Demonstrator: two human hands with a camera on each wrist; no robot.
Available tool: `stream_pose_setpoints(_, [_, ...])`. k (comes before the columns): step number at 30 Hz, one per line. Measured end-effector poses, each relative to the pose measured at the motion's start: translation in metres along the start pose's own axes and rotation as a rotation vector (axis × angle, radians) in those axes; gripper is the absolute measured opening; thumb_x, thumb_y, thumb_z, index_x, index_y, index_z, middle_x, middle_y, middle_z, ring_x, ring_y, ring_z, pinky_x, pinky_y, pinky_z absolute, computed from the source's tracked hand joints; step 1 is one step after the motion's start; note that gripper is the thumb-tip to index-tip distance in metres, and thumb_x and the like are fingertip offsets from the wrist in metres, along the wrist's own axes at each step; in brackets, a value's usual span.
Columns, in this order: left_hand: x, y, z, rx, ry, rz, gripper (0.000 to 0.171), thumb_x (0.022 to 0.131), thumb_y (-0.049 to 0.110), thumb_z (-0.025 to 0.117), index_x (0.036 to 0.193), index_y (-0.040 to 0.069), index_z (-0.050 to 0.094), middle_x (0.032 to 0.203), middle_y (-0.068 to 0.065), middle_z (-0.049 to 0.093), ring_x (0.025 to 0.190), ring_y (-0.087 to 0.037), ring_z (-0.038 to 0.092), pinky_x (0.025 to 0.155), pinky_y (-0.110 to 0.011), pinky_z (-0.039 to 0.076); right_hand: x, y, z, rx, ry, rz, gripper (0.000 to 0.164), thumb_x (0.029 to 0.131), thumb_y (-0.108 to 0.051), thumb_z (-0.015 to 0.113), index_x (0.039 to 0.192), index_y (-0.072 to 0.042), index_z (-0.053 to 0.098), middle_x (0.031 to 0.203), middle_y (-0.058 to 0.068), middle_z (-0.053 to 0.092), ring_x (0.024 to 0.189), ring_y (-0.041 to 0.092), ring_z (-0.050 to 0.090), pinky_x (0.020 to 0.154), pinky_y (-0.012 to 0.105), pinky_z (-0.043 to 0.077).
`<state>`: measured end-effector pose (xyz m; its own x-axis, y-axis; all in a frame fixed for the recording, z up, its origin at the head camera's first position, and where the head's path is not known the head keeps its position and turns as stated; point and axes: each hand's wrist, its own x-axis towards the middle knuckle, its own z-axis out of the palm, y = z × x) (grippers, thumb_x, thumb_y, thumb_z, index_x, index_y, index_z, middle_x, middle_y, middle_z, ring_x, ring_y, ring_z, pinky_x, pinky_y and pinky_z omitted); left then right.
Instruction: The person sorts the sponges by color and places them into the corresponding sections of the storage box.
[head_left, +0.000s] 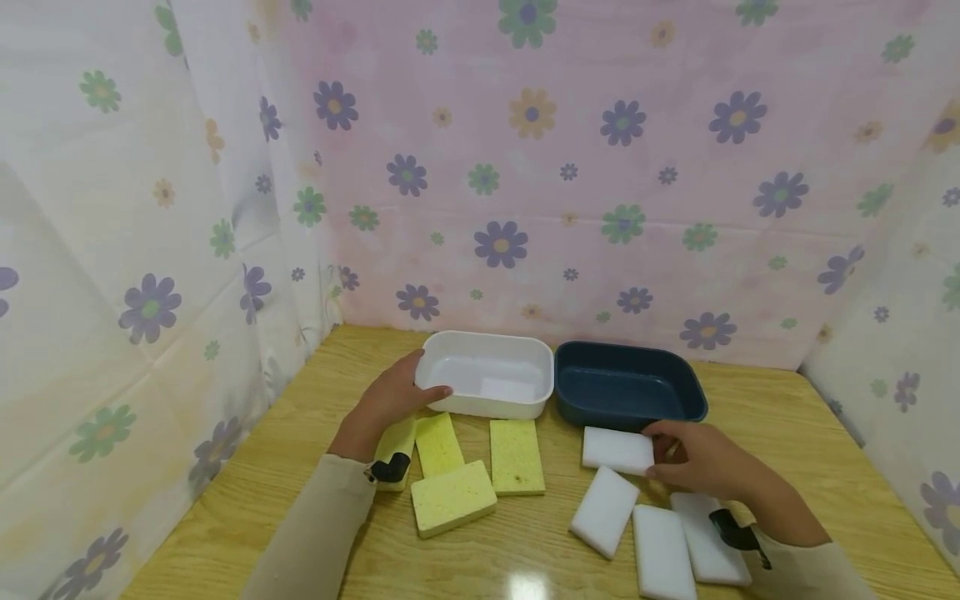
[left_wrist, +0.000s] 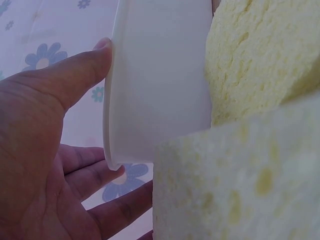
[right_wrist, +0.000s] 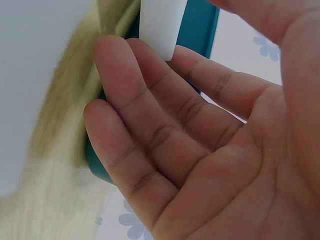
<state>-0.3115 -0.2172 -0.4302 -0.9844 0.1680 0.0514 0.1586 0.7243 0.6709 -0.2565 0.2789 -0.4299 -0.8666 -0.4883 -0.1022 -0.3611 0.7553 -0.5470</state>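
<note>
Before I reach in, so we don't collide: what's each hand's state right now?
Left hand: open, touching the rim of the white tray.
Right hand: closed, pinching one end of a white sponge.

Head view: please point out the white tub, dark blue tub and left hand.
White tub [head_left: 480, 379]: head view, inner floor.
Dark blue tub [head_left: 618, 390]: head view, inner floor.
Left hand [head_left: 393, 393]: head view, back of hand.

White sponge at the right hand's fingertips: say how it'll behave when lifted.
The white sponge looks like foam, so probably light for its size. Its straight edges suggest it won't flop much. Flat faces make rolling unlikely.
</note>
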Motion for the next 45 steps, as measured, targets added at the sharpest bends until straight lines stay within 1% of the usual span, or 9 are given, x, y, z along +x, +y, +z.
stream_pose_setpoints(8, [0.0, 0.001, 0.0, -0.001, 0.0, 0.001, 0.092, 0.091, 0.049, 0.078, 0.16, 0.009, 0.034, 0.151, -0.014, 0.054, 0.132, -0.037, 0.056, 0.106, -0.06, 0.047, -0.004, -0.005, -0.005, 0.007, 0.012, -0.024, 0.063, 0.091, -0.046, 0.079, 0.14, -0.011, 0.059, 0.104, -0.006, 0.07, 0.083, 0.003, 0.066, 0.071, 0.026, 0.056])
stream_pose_setpoints(18, [-0.001, 0.0, 0.0, 0.005, 0.001, 0.008, 0.09, 0.091, 0.05, 0.077, 0.159, 0.009, 0.035, 0.15, -0.014, 0.055, 0.131, -0.037, 0.057, 0.105, -0.06, 0.047, -0.008, -0.015, -0.014, 0.005, 0.038, -0.047, 0.063, 0.092, -0.046, 0.078, 0.139, -0.009, 0.059, 0.101, -0.007, 0.071, 0.081, 0.004, 0.067, 0.073, 0.025, 0.056])
stream_pose_setpoints(25, [0.0, -0.001, 0.002, -0.029, 0.001, 0.018, 0.089, 0.091, 0.047, 0.078, 0.159, 0.01, 0.036, 0.149, -0.014, 0.056, 0.131, -0.036, 0.057, 0.104, -0.059, 0.048, -0.01, -0.023, -0.016, 0.018, 0.049, -0.067, 0.062, 0.093, -0.044, 0.077, 0.14, -0.008, 0.059, 0.099, -0.007, 0.07, 0.08, 0.006, 0.067, 0.072, 0.026, 0.056])
stream_pose_setpoints(30, [0.0, 0.0, 0.001, -0.015, 0.005, 0.022, 0.088, 0.091, 0.047, 0.078, 0.159, 0.011, 0.036, 0.149, -0.013, 0.056, 0.131, -0.036, 0.057, 0.105, -0.06, 0.048, -0.008, -0.029, -0.019, 0.031, 0.072, -0.091, 0.062, 0.093, -0.045, 0.076, 0.14, -0.01, 0.059, 0.1, -0.006, 0.071, 0.083, 0.004, 0.067, 0.073, 0.026, 0.057])
stream_pose_setpoints(34, [0.0, -0.002, 0.002, -0.012, 0.009, 0.016, 0.087, 0.091, 0.047, 0.079, 0.158, 0.01, 0.037, 0.149, -0.013, 0.056, 0.132, -0.037, 0.056, 0.106, -0.06, 0.047, -0.005, -0.039, -0.027, 0.01, 0.092, -0.1, 0.063, 0.094, -0.048, 0.074, 0.143, -0.013, 0.057, 0.1, -0.008, 0.071, 0.087, 0.004, 0.068, 0.074, 0.026, 0.057])
stream_pose_setpoints(37, [0.0, -0.002, 0.002, -0.011, 0.01, 0.005, 0.088, 0.09, 0.047, 0.079, 0.158, 0.011, 0.038, 0.15, -0.013, 0.056, 0.133, -0.037, 0.056, 0.107, -0.06, 0.046, -0.001, -0.052, -0.035, -0.008, 0.121, -0.115, 0.062, 0.094, -0.048, 0.074, 0.144, -0.016, 0.057, 0.101, -0.008, 0.07, 0.089, 0.004, 0.068, 0.075, 0.026, 0.057])
stream_pose_setpoints(40, [0.0, -0.003, 0.002, -0.004, 0.009, 0.004, 0.088, 0.09, 0.048, 0.079, 0.158, 0.011, 0.038, 0.15, -0.013, 0.056, 0.133, -0.036, 0.056, 0.107, -0.06, 0.046, 0.004, -0.065, -0.044, -0.019, 0.166, -0.147, 0.06, 0.094, -0.045, 0.075, 0.144, -0.015, 0.057, 0.104, -0.007, 0.07, 0.091, 0.006, 0.069, 0.076, 0.027, 0.058])
stream_pose_setpoints(45, [0.002, -0.004, 0.003, 0.004, 0.008, 0.019, 0.089, 0.091, 0.05, 0.078, 0.159, 0.01, 0.037, 0.15, -0.014, 0.055, 0.133, -0.037, 0.056, 0.106, -0.061, 0.046, 0.014, -0.085, -0.055, 0.005, 0.231, -0.184, 0.059, 0.094, -0.042, 0.076, 0.144, -0.015, 0.057, 0.107, -0.002, 0.071, 0.09, 0.01, 0.07, 0.076, 0.029, 0.058])
